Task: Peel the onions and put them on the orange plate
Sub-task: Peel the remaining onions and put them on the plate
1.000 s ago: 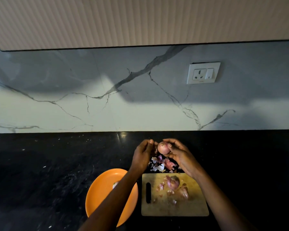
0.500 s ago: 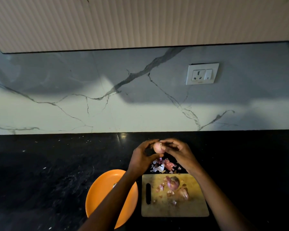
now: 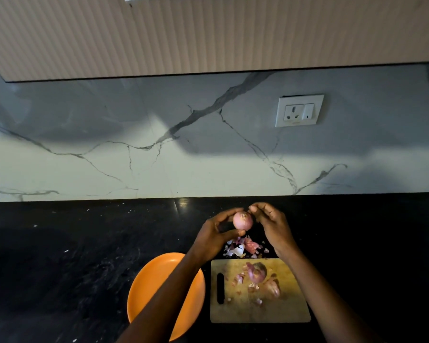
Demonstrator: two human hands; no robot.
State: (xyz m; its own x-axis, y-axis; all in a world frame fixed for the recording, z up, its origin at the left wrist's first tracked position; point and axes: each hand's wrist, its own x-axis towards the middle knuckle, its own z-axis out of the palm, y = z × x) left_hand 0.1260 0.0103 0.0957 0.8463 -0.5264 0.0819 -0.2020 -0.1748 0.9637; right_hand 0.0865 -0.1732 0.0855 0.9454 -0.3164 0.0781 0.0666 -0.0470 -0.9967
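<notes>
A small pinkish onion [image 3: 242, 220] is held above the black counter, gripped between the thumb and fingers of my left hand [image 3: 214, 237]. My right hand [image 3: 274, 227] is just to its right, with curled fingertips pinching at the onion's top. Below, a wooden cutting board [image 3: 258, 311] carries a purple onion [image 3: 258, 272] with skin on, a second onion piece [image 3: 272, 289] and skin scraps. The orange plate [image 3: 156, 285] lies left of the board, partly hidden by my left forearm.
A pile of onion skins [image 3: 243, 249] lies on the black counter [image 3: 72, 256] just behind the board. The marble backsplash carries a white wall socket [image 3: 299, 110]. A ribbed cabinet hangs overhead.
The onion passed from my right hand's grip to my left hand's grip. My right hand now works at its top with its fingertips. The board and plate stayed put.
</notes>
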